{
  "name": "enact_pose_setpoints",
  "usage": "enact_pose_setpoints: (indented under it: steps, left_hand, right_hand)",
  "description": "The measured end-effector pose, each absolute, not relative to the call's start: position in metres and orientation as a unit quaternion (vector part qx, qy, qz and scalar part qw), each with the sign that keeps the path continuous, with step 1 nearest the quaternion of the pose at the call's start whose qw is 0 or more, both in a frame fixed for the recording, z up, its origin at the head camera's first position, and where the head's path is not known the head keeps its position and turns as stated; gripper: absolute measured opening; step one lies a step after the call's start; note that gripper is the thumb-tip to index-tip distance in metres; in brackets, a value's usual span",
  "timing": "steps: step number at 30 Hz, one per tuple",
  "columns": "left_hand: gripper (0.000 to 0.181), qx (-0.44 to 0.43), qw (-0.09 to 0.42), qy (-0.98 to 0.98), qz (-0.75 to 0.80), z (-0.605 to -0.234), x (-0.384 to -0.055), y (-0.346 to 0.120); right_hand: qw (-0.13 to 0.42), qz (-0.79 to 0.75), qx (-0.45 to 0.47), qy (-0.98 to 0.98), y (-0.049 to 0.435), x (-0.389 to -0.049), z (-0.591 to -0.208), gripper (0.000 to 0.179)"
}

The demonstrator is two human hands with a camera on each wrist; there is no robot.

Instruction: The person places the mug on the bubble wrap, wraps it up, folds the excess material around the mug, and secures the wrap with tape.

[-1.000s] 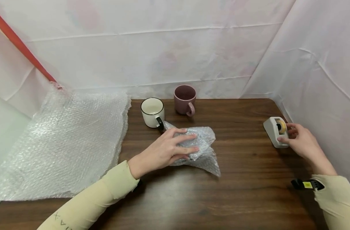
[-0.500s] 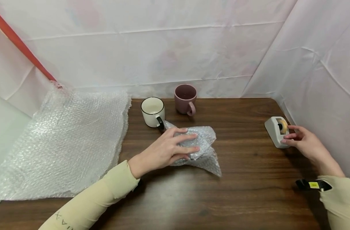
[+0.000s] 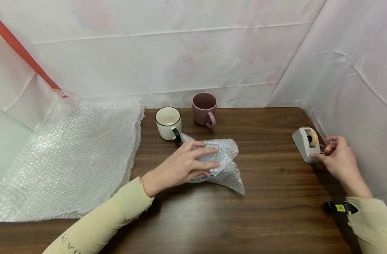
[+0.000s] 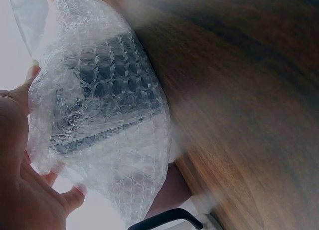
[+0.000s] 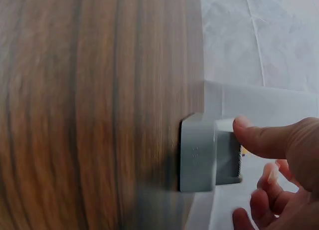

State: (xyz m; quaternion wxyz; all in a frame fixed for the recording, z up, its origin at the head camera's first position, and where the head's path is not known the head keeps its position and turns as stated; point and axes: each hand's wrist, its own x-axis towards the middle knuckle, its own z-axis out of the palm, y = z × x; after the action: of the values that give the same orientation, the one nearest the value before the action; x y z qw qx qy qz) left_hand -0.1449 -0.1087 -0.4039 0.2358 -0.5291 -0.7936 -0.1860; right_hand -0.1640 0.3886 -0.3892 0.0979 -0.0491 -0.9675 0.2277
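Observation:
A bundle of bubble wrap (image 3: 223, 155) lies mid-table, a dark object showing through its layers in the left wrist view. My left hand (image 3: 183, 164) rests on top of it with fingers spread and fairly straight. At the table's right side stands a white tape dispenser (image 3: 302, 146) holding a yellowish tape roll (image 3: 312, 139). My right hand (image 3: 340, 160) is beside it. The thumb (image 5: 256, 137) touches the dispenser's cutter end in the right wrist view, while the other fingers are loosely bent and apart from it. Whether any tape is on them is not visible.
A white mug (image 3: 168, 123) with black rim and handle stands behind the bundle, close to its far corner. Right of it is a mauve mug (image 3: 204, 109). Stacked bubble wrap sheets (image 3: 85, 158) cover the left side. White curtains (image 3: 180, 53) border the wooden table.
My right fingers have drawn back from the tape roll and bent more, with the thumb staying at the dispenser's front end. The left hand and the bundle have stayed put.

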Motion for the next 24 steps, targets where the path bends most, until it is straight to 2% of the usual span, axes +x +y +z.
enact_pose_setpoints:
  steps: [5,10,12,13,21,24]
  left_hand:
    - [0.044,-0.527,0.233,-0.796,-0.187,-0.404,-0.145,-0.109]
    - [0.043,-0.528,0.235,-0.795,-0.184,-0.404,-0.145,-0.108]
    - [0.043,-0.529,0.236,-0.795,-0.183,-0.403,-0.146,-0.108]
    - [0.043,-0.529,0.237,-0.794,-0.182,-0.403,-0.146,-0.108]
    - [0.044,-0.527,0.235,-0.796,-0.182,-0.404,-0.145,-0.109]
    - [0.044,-0.528,0.234,-0.796,-0.183,-0.404,-0.146,-0.109]
  right_hand:
    - [0.113,0.240,-0.059,-0.963,0.387,-0.160,-0.387,0.070]
    - [0.135,0.314,-0.112,-0.933,0.390,-0.152,-0.377,0.031]
    - [0.132,0.328,-0.133,-0.926,0.392,-0.149,-0.374,0.031]
    - [0.124,0.333,-0.140,-0.924,0.393,-0.147,-0.373,0.036]
    - [-0.013,0.386,-0.114,-0.915,0.410,-0.142,-0.382,0.027]
    - [-0.048,0.383,-0.095,-0.918,0.414,-0.144,-0.388,0.026]
